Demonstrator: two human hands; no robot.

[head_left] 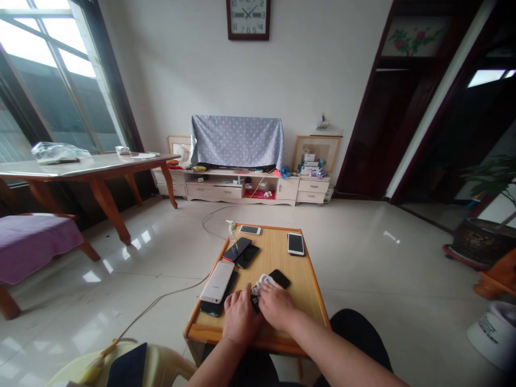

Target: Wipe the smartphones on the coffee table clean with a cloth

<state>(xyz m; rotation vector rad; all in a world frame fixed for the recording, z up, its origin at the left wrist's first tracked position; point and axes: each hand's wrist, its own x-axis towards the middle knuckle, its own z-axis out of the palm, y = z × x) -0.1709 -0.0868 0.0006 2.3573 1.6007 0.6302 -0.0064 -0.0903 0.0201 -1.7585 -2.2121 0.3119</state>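
Observation:
Near the front of the small wooden table (278, 244) lies a black phone (281, 278), partly covered by my hands. My right hand (278, 305) presses a bunched white cloth (264, 280) onto it, fingers closed over the cloth. My left hand (242, 316) grips the near end of the phone with bent fingers. To the left, a gold OPPO phone (217, 282) rests on a dark phone (213, 308). Two more dark phones overlap farther back, the upper one (237, 249) having a red edge. White-framed phones lie at the back (250, 230) and right (295, 243).
A clear pump bottle (231, 231) stands at the table's back left corner. On the left is a pale yellow stool (161, 365) with a dark flat item (128, 366) and a cable. A low cabinet (217, 192) lines the wall; a potted plant (479, 242) stands right.

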